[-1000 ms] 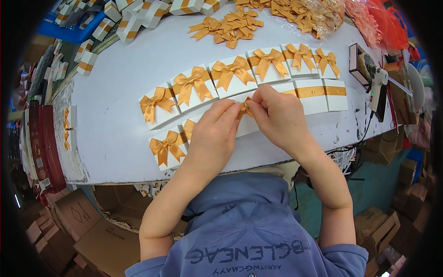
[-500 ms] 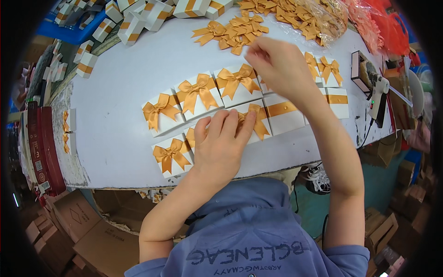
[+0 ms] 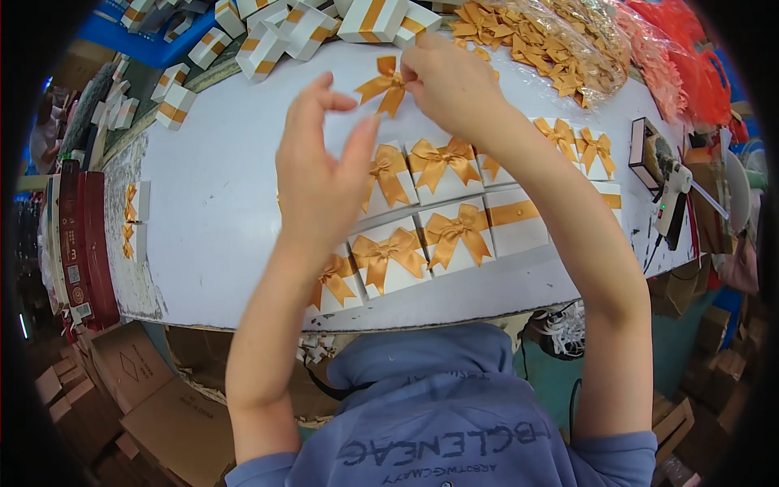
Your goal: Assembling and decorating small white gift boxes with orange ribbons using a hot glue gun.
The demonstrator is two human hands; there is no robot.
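Observation:
My right hand (image 3: 454, 85) pinches a gold ribbon bow (image 3: 389, 88) over the far middle of the table. Close to that bow, my left hand (image 3: 320, 166) is raised with fingers apart and nothing in it, a little blurred. Below my hands stand two rows of white gift boxes with gold bands. Most of those I can see carry a bow, such as one near-row box (image 3: 458, 237). Right of it, a banded box (image 3: 518, 217) has no bow, only a small clear dot on its band. My forearms hide parts of both rows.
Loose gold bows (image 3: 540, 45) lie heaped by clear plastic at the back. White banded boxes (image 3: 300, 32) are piled at the far left, near a blue crate (image 3: 134, 40). A glue gun (image 3: 673, 191) with a cord rests at the right edge. Two bowed boxes (image 3: 139, 221) stand at left.
My left hand has lifted off the near-row boxes and moved up toward the bow. My right hand now holds a bow away from the pile. The whole view has shifted slightly.

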